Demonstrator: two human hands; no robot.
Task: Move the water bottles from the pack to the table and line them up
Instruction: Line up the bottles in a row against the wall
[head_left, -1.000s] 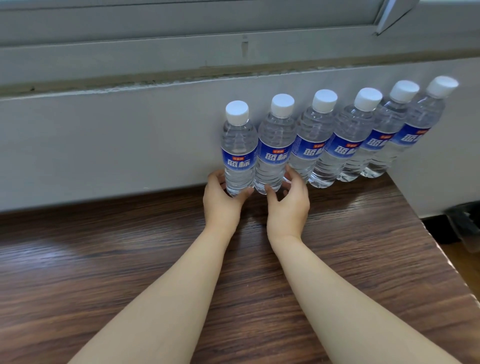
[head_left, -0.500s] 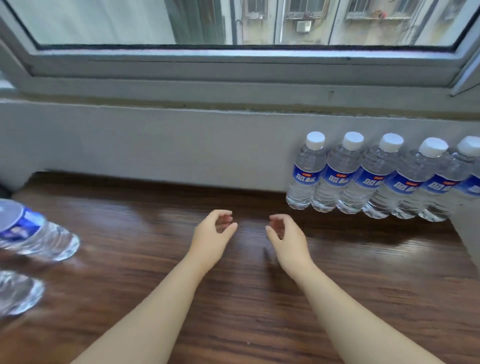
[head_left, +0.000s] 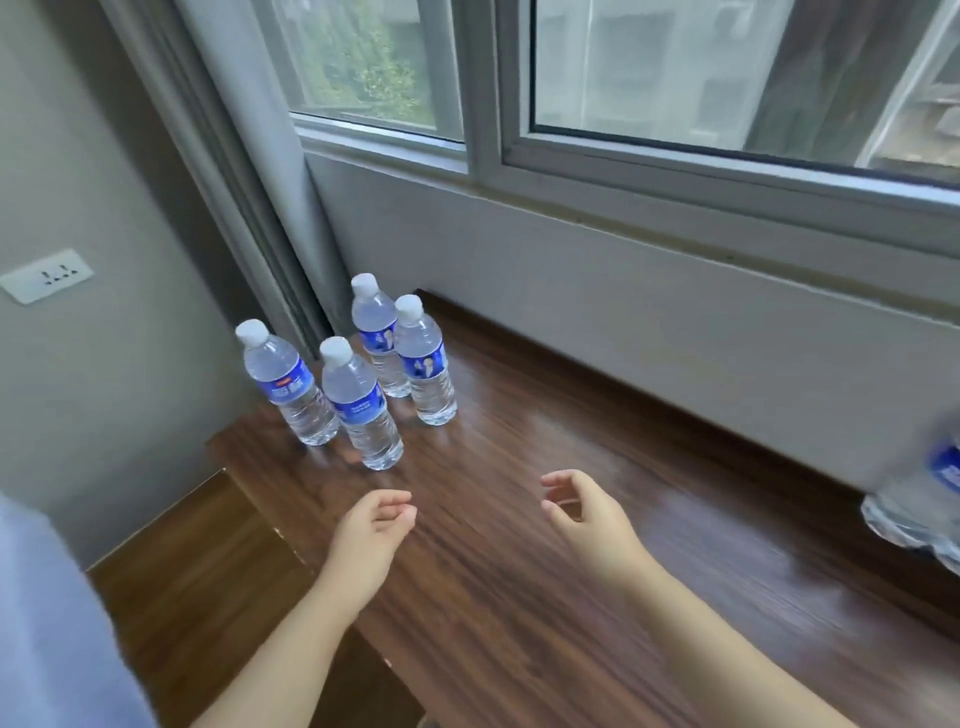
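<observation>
Several clear water bottles with white caps and blue labels stand upright in a loose cluster at the far left corner of the dark wooden table (head_left: 519, 597): one at the left (head_left: 288, 387), one in front (head_left: 359, 408), one at the back (head_left: 375, 332) and one on the right (head_left: 423, 364). My left hand (head_left: 371, 538) hovers over the table just short of the cluster, fingers loosely curled, holding nothing. My right hand (head_left: 584, 512) hangs farther right, also curled apart and free. At the right edge a blurred lined-up bottle (head_left: 930, 499) shows partly.
A grey wall under a window (head_left: 675, 78) runs along the table's far side. A curtain (head_left: 244, 171) hangs behind the bottle cluster. A wall socket (head_left: 47, 275) sits on the left wall. The table's left edge drops to a lower wooden surface (head_left: 208, 561).
Both hands let go of the lined-up bottles by the wall and drew back. My view swung left, so the row slid out to the right and the left corner cluster came into sight.
</observation>
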